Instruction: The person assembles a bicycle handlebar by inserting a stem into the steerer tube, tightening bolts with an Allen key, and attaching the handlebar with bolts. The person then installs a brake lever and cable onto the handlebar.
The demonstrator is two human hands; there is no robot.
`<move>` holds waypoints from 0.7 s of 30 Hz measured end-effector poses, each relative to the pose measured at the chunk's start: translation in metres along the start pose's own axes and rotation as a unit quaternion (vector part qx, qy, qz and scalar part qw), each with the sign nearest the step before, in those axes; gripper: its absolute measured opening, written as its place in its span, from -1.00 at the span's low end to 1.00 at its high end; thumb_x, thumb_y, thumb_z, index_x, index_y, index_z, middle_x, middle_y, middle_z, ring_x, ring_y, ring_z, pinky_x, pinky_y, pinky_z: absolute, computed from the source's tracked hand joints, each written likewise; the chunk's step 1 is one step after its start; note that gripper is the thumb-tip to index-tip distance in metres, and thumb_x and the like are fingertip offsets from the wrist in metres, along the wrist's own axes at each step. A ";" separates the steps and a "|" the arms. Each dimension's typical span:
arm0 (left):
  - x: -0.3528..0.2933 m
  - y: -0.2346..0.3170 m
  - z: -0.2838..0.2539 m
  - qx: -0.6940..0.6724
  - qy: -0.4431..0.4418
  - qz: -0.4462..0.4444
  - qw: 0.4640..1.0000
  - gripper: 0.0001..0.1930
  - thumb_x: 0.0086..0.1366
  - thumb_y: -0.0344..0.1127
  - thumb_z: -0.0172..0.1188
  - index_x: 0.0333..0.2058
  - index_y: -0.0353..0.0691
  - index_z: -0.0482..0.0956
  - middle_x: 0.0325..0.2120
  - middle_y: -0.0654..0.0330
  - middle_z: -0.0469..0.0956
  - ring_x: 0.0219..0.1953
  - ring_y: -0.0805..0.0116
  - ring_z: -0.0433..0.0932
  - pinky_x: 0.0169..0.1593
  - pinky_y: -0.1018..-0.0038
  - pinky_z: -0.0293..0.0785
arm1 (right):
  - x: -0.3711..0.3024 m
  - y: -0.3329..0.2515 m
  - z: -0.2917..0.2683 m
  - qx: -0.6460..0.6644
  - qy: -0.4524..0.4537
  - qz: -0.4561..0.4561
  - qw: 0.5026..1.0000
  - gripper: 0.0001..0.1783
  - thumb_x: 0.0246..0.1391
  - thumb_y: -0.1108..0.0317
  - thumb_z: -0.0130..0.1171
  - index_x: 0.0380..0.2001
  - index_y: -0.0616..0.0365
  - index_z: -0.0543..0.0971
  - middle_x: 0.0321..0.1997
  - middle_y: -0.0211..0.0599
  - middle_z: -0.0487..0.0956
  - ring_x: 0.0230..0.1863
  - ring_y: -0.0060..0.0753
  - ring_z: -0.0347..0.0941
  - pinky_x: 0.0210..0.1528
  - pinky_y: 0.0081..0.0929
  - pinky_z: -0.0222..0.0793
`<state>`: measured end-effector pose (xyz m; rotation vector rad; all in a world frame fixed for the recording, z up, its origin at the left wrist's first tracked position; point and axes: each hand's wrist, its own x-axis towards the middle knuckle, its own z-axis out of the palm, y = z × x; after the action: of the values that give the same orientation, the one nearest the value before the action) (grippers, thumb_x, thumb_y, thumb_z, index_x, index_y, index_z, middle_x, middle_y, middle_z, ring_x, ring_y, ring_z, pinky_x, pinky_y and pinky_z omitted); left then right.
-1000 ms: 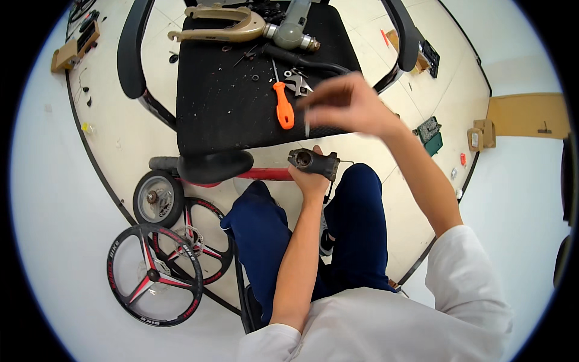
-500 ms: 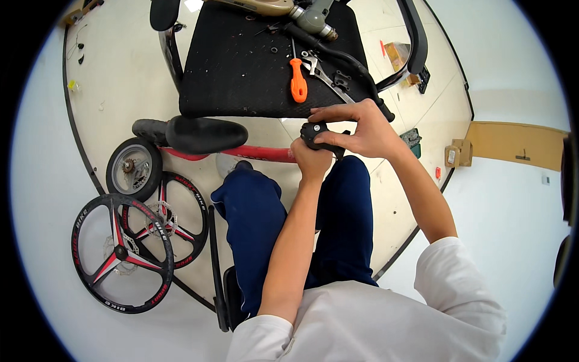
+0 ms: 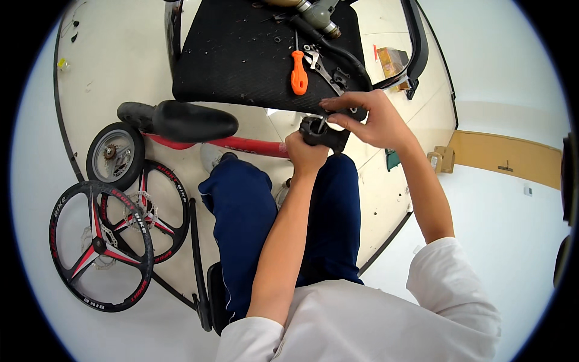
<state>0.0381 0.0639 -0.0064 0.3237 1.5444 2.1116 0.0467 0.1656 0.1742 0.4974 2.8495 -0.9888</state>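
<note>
Above my knees, my left hand (image 3: 307, 154) is closed round a black bicycle stem (image 3: 313, 137), its round open end facing up. My right hand (image 3: 365, 122) is beside it, thumb and fingers closed on a slim silvery bolt (image 3: 323, 123) at the opening. A dark piece by the fingertips is partly hidden, and I cannot make out its shape. Beyond my hands, an orange-handled screwdriver (image 3: 298, 73) and an adjustable wrench (image 3: 324, 72) lie on a black chair seat (image 3: 235, 66).
The red bicycle frame (image 3: 256, 146) with its black saddle (image 3: 196, 122) lies below the seat. Three-spoke wheels (image 3: 99, 245) and a smaller wheel (image 3: 116, 154) are on the left. Chair armrests flank the seat. Small cardboard boxes (image 3: 444, 159) sit by the right wall.
My right hand has lifted slightly from the stem. The round top with its bolt head no longer covers the stem; an open end and a bolt shank now show. The view has shifted slightly.
</note>
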 end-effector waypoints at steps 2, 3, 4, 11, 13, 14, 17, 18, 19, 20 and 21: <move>-0.005 0.006 -0.003 -0.009 0.003 0.016 1.000 -0.87 -0.03 -0.41 0.37 -0.57 -0.35 0.61 -0.66 0.09 0.62 -0.54 0.39 0.64 -0.45 0.40 0.45 | -0.002 -0.003 0.003 -0.011 0.001 0.002 1.000 -0.85 0.03 0.47 0.38 -0.32 0.30 0.69 -0.17 -0.15 0.73 -0.09 -0.24 0.68 -0.02 -0.42 0.56; -0.008 0.002 -0.005 -0.006 -0.004 0.023 1.000 -0.83 0.01 -0.38 0.39 -0.58 -0.34 0.60 -0.66 0.12 0.62 -0.54 0.43 0.63 -0.46 0.41 0.45 | -0.003 -0.005 0.004 -0.009 0.007 -0.005 1.000 -0.86 -0.01 0.49 0.39 -0.34 0.28 0.69 -0.17 -0.16 0.73 -0.10 -0.23 0.68 -0.02 -0.41 0.57; -0.009 0.001 -0.005 -0.012 -0.018 0.018 1.000 -0.84 0.02 -0.38 0.40 -0.50 -0.34 0.62 -0.60 0.15 0.64 -0.47 0.43 0.64 -0.40 0.43 0.48 | -0.004 -0.007 0.005 -0.006 0.014 -0.013 1.000 -0.86 -0.04 0.50 0.41 -0.36 0.27 0.70 -0.18 -0.16 0.73 -0.10 -0.22 0.68 -0.03 -0.40 0.58; -0.012 -0.003 -0.010 -0.003 -0.060 0.014 0.998 -0.75 0.08 -0.35 0.41 -0.31 -0.38 0.64 -0.42 0.20 0.68 -0.30 0.47 0.65 -0.26 0.47 0.54 | -0.011 -0.003 0.017 -0.006 0.057 -0.054 0.997 -0.85 -0.11 0.44 0.44 -0.41 0.23 0.71 -0.20 -0.14 0.72 -0.17 -0.17 0.68 -0.13 -0.39 0.59; -0.011 -0.003 -0.009 -0.011 -0.058 0.030 0.998 -0.75 0.09 -0.35 0.39 -0.31 -0.39 0.63 -0.42 0.21 0.68 -0.30 0.48 0.64 -0.26 0.48 0.53 | -0.012 -0.002 0.019 -0.001 0.060 -0.053 0.997 -0.85 -0.11 0.45 0.44 -0.41 0.23 0.70 -0.19 -0.13 0.72 -0.14 -0.16 0.67 -0.12 -0.38 0.60; -0.010 -0.004 -0.009 -0.010 -0.061 0.029 0.998 -0.75 0.09 -0.35 0.39 -0.31 -0.40 0.63 -0.43 0.22 0.67 -0.30 0.48 0.64 -0.26 0.48 0.53 | -0.012 -0.002 0.020 0.002 0.066 -0.064 0.996 -0.85 -0.12 0.47 0.44 -0.41 0.23 0.70 -0.18 -0.12 0.71 -0.13 -0.15 0.67 -0.12 -0.38 0.60; -0.009 -0.006 -0.008 -0.011 -0.066 0.030 0.997 -0.76 0.08 -0.36 0.39 -0.32 -0.40 0.62 -0.44 0.23 0.66 -0.32 0.49 0.63 -0.27 0.48 0.53 | -0.013 -0.001 0.022 0.004 0.077 -0.091 0.993 -0.85 -0.14 0.50 0.43 -0.41 0.24 0.70 -0.16 -0.10 0.71 -0.10 -0.13 0.66 -0.13 -0.37 0.61; -0.009 -0.006 -0.008 -0.015 -0.064 0.033 0.997 -0.77 0.08 -0.37 0.39 -0.33 -0.40 0.62 -0.44 0.23 0.66 -0.32 0.49 0.63 -0.27 0.48 0.53 | -0.013 -0.002 0.022 0.001 0.075 -0.098 0.992 -0.84 -0.15 0.51 0.43 -0.41 0.24 0.70 -0.16 -0.09 0.70 -0.10 -0.13 0.66 -0.13 -0.36 0.61; -0.009 -0.006 -0.007 -0.019 -0.061 0.036 0.997 -0.77 0.07 -0.38 0.38 -0.34 -0.39 0.62 -0.45 0.24 0.65 -0.32 0.49 0.63 -0.27 0.48 0.53 | -0.013 -0.002 0.022 -0.002 0.074 -0.104 0.992 -0.84 -0.16 0.51 0.43 -0.41 0.24 0.70 -0.16 -0.08 0.70 -0.10 -0.12 0.65 -0.13 -0.36 0.61; -0.008 -0.007 -0.005 -0.025 -0.049 0.044 0.998 -0.80 0.07 -0.36 0.38 -0.40 -0.37 0.62 -0.51 0.19 0.64 -0.39 0.44 0.64 -0.33 0.47 0.51 | -0.013 -0.003 0.020 -0.011 0.063 -0.105 0.992 -0.83 -0.17 0.51 0.43 -0.41 0.24 0.70 -0.16 -0.08 0.70 -0.11 -0.12 0.66 -0.13 -0.36 0.61; -0.007 -0.007 -0.003 -0.031 -0.037 0.052 0.998 -0.82 0.07 -0.34 0.38 -0.46 -0.35 0.62 -0.58 0.14 0.63 -0.45 0.40 0.65 -0.39 0.45 0.49 | -0.012 -0.004 0.016 -0.021 0.052 -0.107 0.993 -0.83 -0.18 0.51 0.43 -0.41 0.25 0.69 -0.17 -0.08 0.70 -0.12 -0.12 0.66 -0.13 -0.36 0.61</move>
<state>0.0440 0.0591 -0.0135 0.4634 1.4461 2.1957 0.0561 0.1491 0.1659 0.2500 3.0608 -0.9585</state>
